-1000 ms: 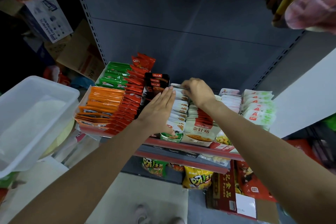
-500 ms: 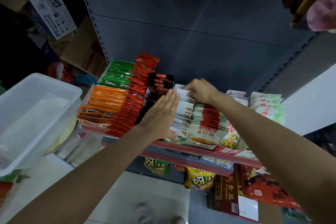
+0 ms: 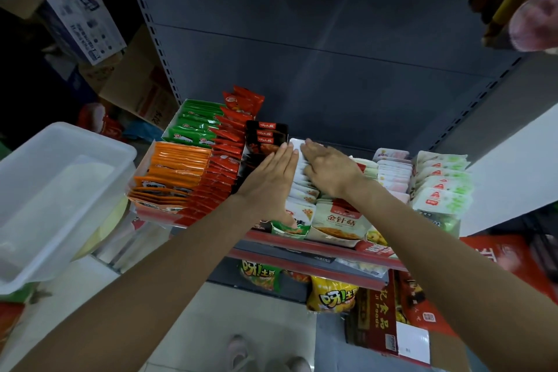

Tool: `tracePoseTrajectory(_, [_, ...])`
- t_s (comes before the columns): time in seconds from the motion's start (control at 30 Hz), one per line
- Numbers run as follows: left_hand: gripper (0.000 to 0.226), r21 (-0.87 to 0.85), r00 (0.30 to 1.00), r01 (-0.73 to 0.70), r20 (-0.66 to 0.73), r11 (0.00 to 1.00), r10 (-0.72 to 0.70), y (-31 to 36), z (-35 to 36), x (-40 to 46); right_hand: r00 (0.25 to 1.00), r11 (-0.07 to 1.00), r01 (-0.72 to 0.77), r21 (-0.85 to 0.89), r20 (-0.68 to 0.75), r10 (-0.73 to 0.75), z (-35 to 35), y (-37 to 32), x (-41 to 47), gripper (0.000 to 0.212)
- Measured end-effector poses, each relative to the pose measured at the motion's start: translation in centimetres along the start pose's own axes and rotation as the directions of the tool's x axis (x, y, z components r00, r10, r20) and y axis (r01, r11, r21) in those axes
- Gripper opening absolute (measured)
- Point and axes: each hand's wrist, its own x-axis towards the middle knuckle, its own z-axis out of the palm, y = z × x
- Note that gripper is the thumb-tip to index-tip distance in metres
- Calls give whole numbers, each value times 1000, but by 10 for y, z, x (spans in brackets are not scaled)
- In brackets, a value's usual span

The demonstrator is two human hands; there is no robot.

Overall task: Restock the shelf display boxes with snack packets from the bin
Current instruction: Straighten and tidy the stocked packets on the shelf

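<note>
A row of white snack packets (image 3: 302, 190) stands in a display box on the shelf (image 3: 302, 246), between black packets (image 3: 265, 137) and white-and-red packets (image 3: 341, 214). My left hand (image 3: 268, 184) lies flat with straight fingers against the left side of the white row. My right hand (image 3: 329, 170) rests flat on the right side of that row, its fingers reaching the back packet. Neither hand holds a packet. The clear plastic bin (image 3: 45, 190) sits at the left, tilted, and looks empty.
Orange (image 3: 172, 175), green (image 3: 196, 124) and red packets (image 3: 226, 166) fill boxes on the left; pale packets (image 3: 440, 184) stand on the right. Yellow snack bags (image 3: 332, 296) hang on the lower shelf. A red carton (image 3: 380, 320) sits on the floor, and cardboard boxes (image 3: 84, 21) are stacked at the far left.
My right hand has gone from curled at the back of the white row to lying flat on it. The left hand has stayed pressed against the row's left side.
</note>
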Motion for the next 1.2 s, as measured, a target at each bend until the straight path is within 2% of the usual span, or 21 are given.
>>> tracePoseTrajectory(0.07, [134,-39,1000,7,-2,999,-7,0,1,-5,1000,999,-2,53,4,1,-6,-1,-1,58])
tracePoseTrajectory(0.13, [135,-84,1000,10,9,996,-9,-2,1,-7,997,991,-6,137,-77,17,-10,-4,-6,59])
tracePoseTrajectory(0.2, [136,-128,999,5,45,992,1,-4,0,-9,991,990,6,142,-133,13,-6,-8,-13,68])
tracePoseTrajectory(0.33, [129,-179,996,-5,87,984,21,-11,-5,-20,998,996,-7,87,68,1,8,-10,-24,111])
tracePoseTrajectory(0.43, [114,-181,997,23,83,983,-8,-9,-8,-19,994,999,17,38,107,-21,3,-4,-26,120])
tracePoseTrajectory(0.5, [103,-153,997,65,59,986,-57,-4,-12,-10,995,998,22,-66,96,-15,1,-3,-24,116])
tracePoseTrajectory(0.6, [99,-169,993,116,48,979,-110,5,-13,-3,999,989,-9,-145,50,16,7,-11,-20,102])
tracePoseTrajectory(0.73, [102,-350,995,95,60,932,-79,1,-8,-27,998,986,-53,-159,17,57,12,-23,-29,96])
tracePoseTrajectory(0.77, [97,-382,996,88,38,920,-79,-2,-7,-36,999,986,-54,-157,-5,54,13,-25,-34,95])
tracePoseTrajectory(0.87, [62,-444,980,119,-90,888,-177,-17,-4,-66,989,996,16,-87,-145,-28,17,-37,-53,91])
tracePoseTrajectory(0.9, [59,-448,971,138,-116,884,-210,-23,-4,-75,979,998,48,-46,-197,-56,18,-44,-61,87])
tracePoseTrajectory(0.97, [65,-423,965,160,-121,892,-231,-35,-3,-91,953,994,105,23,-289,-94,22,-58,-73,75])
tracePoseTrajectory(1.07, [65,-358,980,152,-69,921,-188,-46,-1,-103,926,986,147,73,-360,-112,29,-78,-77,66])
tracePoseTrajectory(1.2, [80,-264,995,96,2,960,-99,-55,2,-101,960,997,74,-6,-270,-73,37,-99,-62,78])
